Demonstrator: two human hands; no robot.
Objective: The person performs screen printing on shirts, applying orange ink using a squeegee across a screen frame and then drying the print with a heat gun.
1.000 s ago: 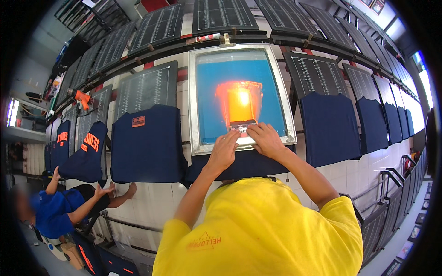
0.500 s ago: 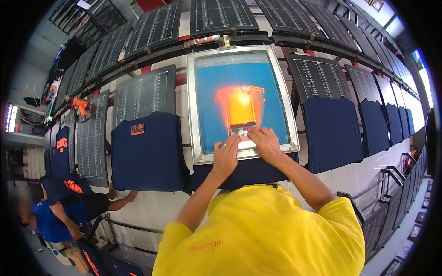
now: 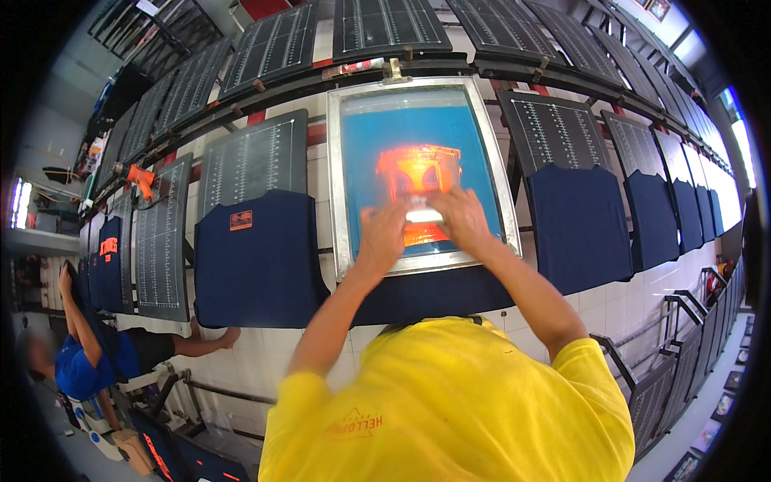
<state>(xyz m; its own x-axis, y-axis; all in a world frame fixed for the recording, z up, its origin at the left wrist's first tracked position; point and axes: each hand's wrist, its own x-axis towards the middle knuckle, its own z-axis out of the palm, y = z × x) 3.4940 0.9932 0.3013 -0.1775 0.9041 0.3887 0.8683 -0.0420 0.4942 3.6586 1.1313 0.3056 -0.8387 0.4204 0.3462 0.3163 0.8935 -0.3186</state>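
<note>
both hands are on a squeegee (image 3: 423, 215) that lies across the mesh of a screen (image 3: 418, 173), over the orange print area in the blue field. the left hand (image 3: 383, 238) is curled over the squeegee's left end and the right hand (image 3: 455, 218) over its right end, both closed on it with only a pale strip showing between them; the motion blur hides the fingers' exact hold. the squeegee looks light and stiff, best held as it is, at both ends, so the pressure stays even; wet ink would likely make it slippery. the mesh is probably taut yet easily damaged, while the metal frame (image 3: 340, 201) looks rigid and is the safer place to hold the screen. a dark shirt (image 3: 438, 293) lies under the frame, soft and apt to shift. another shirt (image 3: 257, 257) sits on the board to the left.
</note>
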